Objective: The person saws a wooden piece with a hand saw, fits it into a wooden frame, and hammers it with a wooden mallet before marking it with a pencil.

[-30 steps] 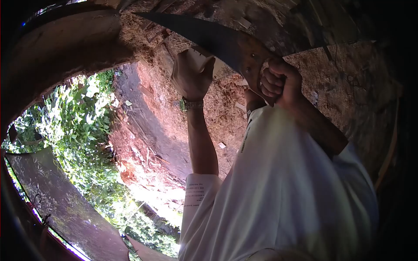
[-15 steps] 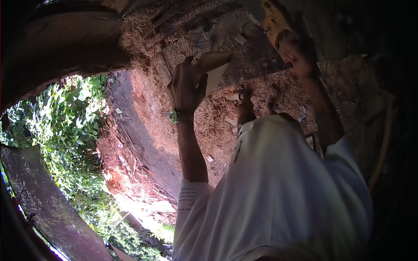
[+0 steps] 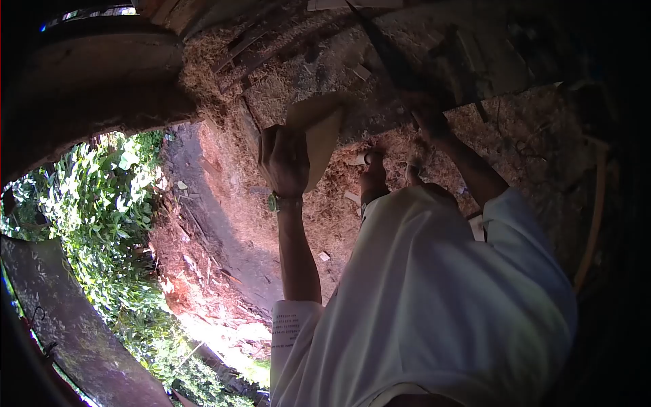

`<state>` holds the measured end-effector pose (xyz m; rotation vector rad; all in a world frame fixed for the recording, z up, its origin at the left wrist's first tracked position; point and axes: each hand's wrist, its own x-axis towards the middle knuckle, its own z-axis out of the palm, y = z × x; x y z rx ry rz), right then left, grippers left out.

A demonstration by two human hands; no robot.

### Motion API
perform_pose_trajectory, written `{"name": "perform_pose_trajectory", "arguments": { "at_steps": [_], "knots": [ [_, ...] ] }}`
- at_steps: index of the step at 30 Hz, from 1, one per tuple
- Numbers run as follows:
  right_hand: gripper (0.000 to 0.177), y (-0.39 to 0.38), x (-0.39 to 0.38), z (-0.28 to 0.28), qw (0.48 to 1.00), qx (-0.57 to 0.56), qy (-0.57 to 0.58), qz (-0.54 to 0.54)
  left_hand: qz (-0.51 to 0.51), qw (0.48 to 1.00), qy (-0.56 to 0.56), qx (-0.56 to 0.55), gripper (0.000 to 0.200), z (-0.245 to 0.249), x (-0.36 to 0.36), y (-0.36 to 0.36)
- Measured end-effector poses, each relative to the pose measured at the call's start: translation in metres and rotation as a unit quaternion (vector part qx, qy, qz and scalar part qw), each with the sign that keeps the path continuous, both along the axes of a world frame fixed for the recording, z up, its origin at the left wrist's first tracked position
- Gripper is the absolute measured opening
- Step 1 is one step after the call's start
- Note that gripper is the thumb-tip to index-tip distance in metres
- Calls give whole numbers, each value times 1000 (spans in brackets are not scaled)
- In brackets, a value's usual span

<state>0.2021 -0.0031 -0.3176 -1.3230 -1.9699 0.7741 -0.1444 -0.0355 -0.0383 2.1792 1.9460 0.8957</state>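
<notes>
My left hand [image 3: 285,159], with a watch on its wrist, is closed around the left edge of a pale wooden board [image 3: 324,139]. The board stands tilted, its upper end over a dark work surface [image 3: 373,115]. My right hand [image 3: 427,114] is in shadow, its fingers wrapped round the handle end of a handsaw. The dark, tapering saw blade [image 3: 383,47] points away from me and up to the left, apart from the board. The saw's handle is hidden by the hand and the shadow.
Wood shavings [image 3: 237,169] and small offcuts [image 3: 323,256] litter the ground around my bare feet [image 3: 373,178]. Dark planks [image 3: 247,51] lie at the far side. A large rounded dark mass [image 3: 95,81] stands at upper left; sunlit plants [image 3: 102,183] grow below it.
The handsaw has swung from showing its yellowish wooden handle to pointing its blade away up-left. My left hand has moved slightly lower, its fingers more tightly closed, and the board has tilted.
</notes>
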Motion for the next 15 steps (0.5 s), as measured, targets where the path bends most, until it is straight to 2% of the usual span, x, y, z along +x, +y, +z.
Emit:
{"name": "perform_pose_trajectory", "arguments": {
  "at_steps": [1,4,5,8,10,12,14,15],
  "knots": [
    [55,-1,-3,14,971,210,-103,45,-3,1000,16,16,8,-1,0,3],
    [52,-28,-15,27,989,119,-92,-8,-10,998,45,51,7,-8,1,6],
    [46,-44,-17,0,997,20,-78,-19,-8,997,45,59,8,-13,2,10],
    [38,-79,-38,3,991,-89,-26,-92,5,998,30,64,11,-4,16,20],
    [45,-94,-57,-10,959,-275,-55,-35,-10,998,-5,60,13,-1,28,27],
    [67,-98,-104,-42,913,-402,-66,21,-42,999,1,29,14,-18,20,38],
    [67,-100,-136,-49,913,-405,-45,0,-51,995,70,50,15,-9,34,45],
    [67,-98,-143,-47,921,-385,-36,-41,-75,996,0,41,17,-15,35,48]
  ]
}}
